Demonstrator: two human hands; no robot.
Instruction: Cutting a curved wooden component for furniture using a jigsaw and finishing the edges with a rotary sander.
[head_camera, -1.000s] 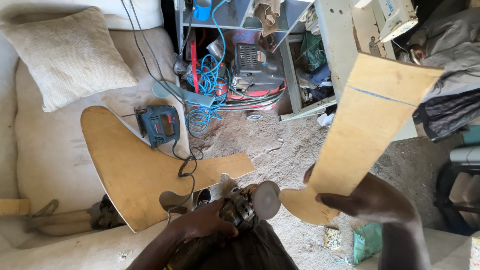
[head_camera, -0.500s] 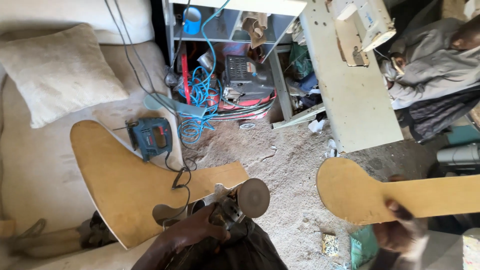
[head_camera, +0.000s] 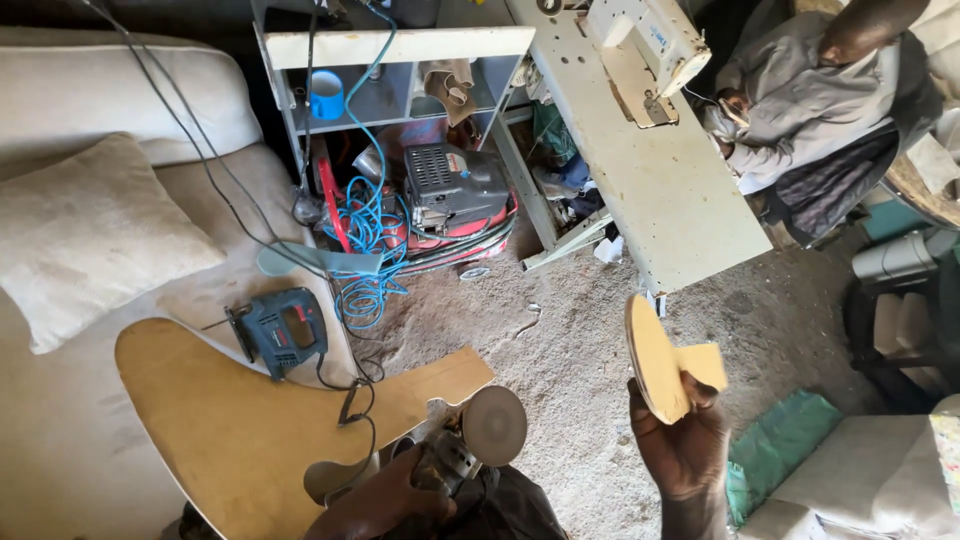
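Observation:
My right hand (head_camera: 683, 448) grips a curved, cut wooden piece (head_camera: 657, 358), which I see almost edge-on, its rounded end up. My left hand (head_camera: 385, 496) is closed around the body of a disc sander (head_camera: 470, 437), whose round sanding pad faces up, low in the middle of the view. A large curved plywood board (head_camera: 235, 425) lies on the sofa to the left, its narrow end reaching towards the sander. On that board's upper edge sits a blue jigsaw (head_camera: 280, 328) with its cord trailing down.
A beige sofa (head_camera: 70, 450) with a cushion (head_camera: 85, 235) fills the left. A shelf unit (head_camera: 400, 60) holds a blue cup, blue hose and a grey and red machine (head_camera: 455, 190). Another person (head_camera: 810, 95) sits at a sewing-machine table (head_camera: 660, 170). Sawdust covers the floor.
My right hand has turned the wooden piece from flat and broadside to almost edge-on and brought it closer to the middle. My left hand keeps hold of the sander.

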